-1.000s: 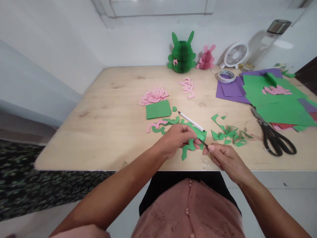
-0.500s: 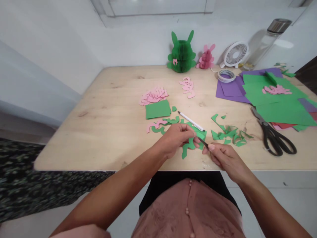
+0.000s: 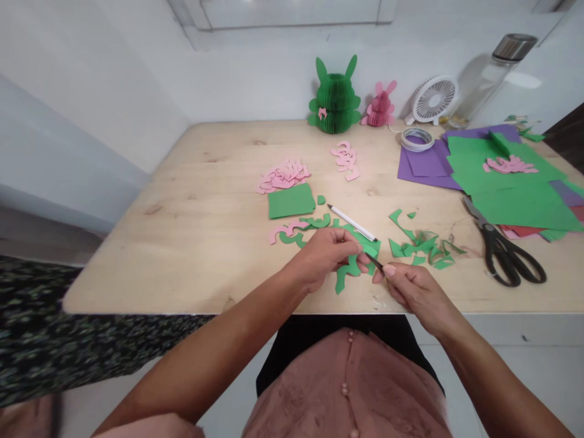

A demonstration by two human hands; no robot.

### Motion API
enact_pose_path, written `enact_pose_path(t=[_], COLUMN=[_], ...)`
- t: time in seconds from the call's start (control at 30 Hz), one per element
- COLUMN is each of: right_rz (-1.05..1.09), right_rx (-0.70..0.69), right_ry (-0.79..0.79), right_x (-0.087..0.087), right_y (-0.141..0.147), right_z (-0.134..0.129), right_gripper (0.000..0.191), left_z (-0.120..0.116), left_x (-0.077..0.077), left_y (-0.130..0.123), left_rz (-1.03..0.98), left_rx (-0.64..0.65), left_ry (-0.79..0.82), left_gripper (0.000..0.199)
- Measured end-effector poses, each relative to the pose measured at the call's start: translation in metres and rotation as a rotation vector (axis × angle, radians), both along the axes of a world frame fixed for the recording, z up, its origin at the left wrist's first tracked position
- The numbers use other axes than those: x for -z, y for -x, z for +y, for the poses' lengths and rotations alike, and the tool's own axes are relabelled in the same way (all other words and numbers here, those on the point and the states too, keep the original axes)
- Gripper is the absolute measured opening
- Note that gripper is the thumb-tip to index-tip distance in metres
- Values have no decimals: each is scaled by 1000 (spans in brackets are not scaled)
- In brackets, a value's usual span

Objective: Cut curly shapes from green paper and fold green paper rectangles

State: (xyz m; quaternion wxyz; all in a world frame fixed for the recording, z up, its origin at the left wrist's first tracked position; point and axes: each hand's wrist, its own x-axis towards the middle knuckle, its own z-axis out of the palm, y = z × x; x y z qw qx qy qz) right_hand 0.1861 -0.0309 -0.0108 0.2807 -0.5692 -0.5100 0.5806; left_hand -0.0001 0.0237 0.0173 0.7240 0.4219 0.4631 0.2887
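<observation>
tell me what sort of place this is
Probably a papercraft workspace, perhaps at home: the black-handled scissors, green paper offcuts and green paper rabbit figure suggest it.

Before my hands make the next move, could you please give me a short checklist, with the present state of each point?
1. Left hand grips the green wavy paper: ok.
2. Right hand holds the slim dark tool: ok.
3. Tool tip well away from the left hand: not ok, it is right beside it.
4. Tool tip touching the paper: cannot tell, too small.
5. Black scissors apart from both hands: ok, at the right.
6. White pen out of both hands: ok, lying beyond them.
</observation>
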Motion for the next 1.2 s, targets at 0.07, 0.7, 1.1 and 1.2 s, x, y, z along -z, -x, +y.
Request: enact_pose_path(t=[0.07, 0.7, 1.1, 1.2], right_rz=[6, 5, 1, 9], right_rx=[4, 6, 7, 7], right_ry=[4, 10, -14, -10], right_x=[0, 1, 2, 3], right_y=[0, -1, -2, -2], right_z=[0, -1, -2, -2], right_gripper=[48, 49, 48, 47], left_z=[0, -1, -1, -1], left_x=[0, -2, 0, 1], left_y=[0, -1, 0, 1], left_rz=[17, -20, -31, -36], left_rx=[-2, -20, -11, -9], left_ry=[4, 25, 11, 6], left_gripper=[12, 13, 13, 12])
